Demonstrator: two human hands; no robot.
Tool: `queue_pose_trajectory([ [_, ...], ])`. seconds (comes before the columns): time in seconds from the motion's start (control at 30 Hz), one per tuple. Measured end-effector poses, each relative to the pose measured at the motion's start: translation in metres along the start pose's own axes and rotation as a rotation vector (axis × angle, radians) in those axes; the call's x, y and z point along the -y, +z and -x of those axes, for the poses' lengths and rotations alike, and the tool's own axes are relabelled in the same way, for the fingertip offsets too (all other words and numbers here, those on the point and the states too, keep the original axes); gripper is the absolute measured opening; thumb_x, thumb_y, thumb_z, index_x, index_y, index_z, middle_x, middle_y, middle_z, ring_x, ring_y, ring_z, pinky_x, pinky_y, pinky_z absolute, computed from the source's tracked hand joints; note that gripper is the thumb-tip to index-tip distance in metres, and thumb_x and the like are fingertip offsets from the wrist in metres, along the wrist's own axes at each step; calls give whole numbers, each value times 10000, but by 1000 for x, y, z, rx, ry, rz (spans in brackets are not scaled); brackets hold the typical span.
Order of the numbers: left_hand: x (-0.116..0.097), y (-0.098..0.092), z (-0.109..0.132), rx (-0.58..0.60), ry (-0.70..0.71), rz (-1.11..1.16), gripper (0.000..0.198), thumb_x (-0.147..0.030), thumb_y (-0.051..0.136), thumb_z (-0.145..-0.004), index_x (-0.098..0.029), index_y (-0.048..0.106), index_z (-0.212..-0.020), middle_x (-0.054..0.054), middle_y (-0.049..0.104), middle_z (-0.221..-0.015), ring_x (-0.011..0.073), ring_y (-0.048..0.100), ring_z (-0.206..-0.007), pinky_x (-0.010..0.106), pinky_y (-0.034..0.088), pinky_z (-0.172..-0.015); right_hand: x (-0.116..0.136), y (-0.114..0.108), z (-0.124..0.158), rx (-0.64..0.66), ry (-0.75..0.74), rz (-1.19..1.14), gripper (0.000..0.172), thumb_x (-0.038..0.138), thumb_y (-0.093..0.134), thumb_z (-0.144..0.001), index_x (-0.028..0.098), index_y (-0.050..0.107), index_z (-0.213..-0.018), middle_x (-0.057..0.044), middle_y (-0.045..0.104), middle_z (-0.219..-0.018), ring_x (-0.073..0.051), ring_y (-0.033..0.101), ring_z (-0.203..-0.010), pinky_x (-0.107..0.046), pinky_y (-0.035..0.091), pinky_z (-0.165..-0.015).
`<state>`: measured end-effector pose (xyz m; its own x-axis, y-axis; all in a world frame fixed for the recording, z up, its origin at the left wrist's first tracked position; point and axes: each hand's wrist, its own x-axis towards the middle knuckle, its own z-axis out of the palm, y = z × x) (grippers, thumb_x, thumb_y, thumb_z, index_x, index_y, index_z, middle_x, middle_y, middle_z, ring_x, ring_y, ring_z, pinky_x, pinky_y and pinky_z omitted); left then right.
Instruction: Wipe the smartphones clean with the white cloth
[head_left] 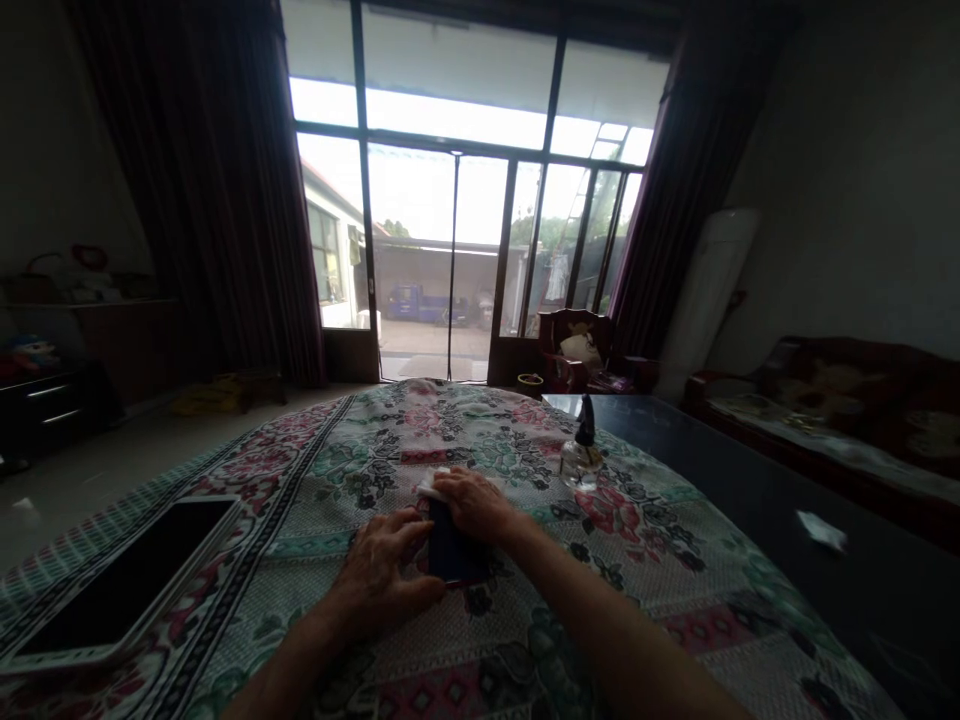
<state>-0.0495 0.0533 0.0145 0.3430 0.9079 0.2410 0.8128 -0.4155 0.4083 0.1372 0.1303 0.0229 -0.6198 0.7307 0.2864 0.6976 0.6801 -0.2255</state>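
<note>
A dark blue flat rectangle, which looks like a phone (453,552), lies on the floral cloth (315,560) in front of me. My left hand (386,562) grips its left side, thumb by the near edge and fingers along the left edge. Over its far end, my right hand (474,502) presses down a folded white tissue (429,484), closed around it. Much of the tissue and the phone's right side are hidden under that hand. Beyond my right hand stands a clear spray bottle (580,462) with a black trigger head.
To the left lies a white-framed tablet (127,580) with a dark screen. A crumpled white tissue (822,531) rests on the dark tabletop (757,520) at right. Farther off are a wooden sofa (832,390), a wooden armchair (577,350) and glass doors (420,300).
</note>
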Motion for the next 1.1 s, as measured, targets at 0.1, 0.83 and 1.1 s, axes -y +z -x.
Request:
queue_pose_trajectory([
  [0.1,0,0,0,-3,12,12,586,-400,757,-654,-242,667,-1211,77,586,-1374,327,540,-1209,487,391,-1058,6,-2,13,-14,-43,-28,398,55,415,-853,209,644,-1140,-56,651,-1240,-206,542,-1185,-362,404,-1040],
  [0.83,4,-4,-1,16,8,86,639,-385,794,-594,-239,673,-1205,77,586,-1371,327,531,-1225,443,392,-1071,-6,5,6,-81,-11,-98,348,113,402,-927,221,652,-1144,-63,666,-1225,-216,558,-1197,-386,442,-1016],
  [1.1,6,2,-2,20,-95,141,1031,-361,784,-573,-155,345,-1483,141,432,-1505,343,395,-1362,476,269,-1154,10,-4,47,-68,-131,-151,493,63,404,-836,208,589,-1270,-73,603,-1337,-214,485,-1302,-440,382,-1102],
])
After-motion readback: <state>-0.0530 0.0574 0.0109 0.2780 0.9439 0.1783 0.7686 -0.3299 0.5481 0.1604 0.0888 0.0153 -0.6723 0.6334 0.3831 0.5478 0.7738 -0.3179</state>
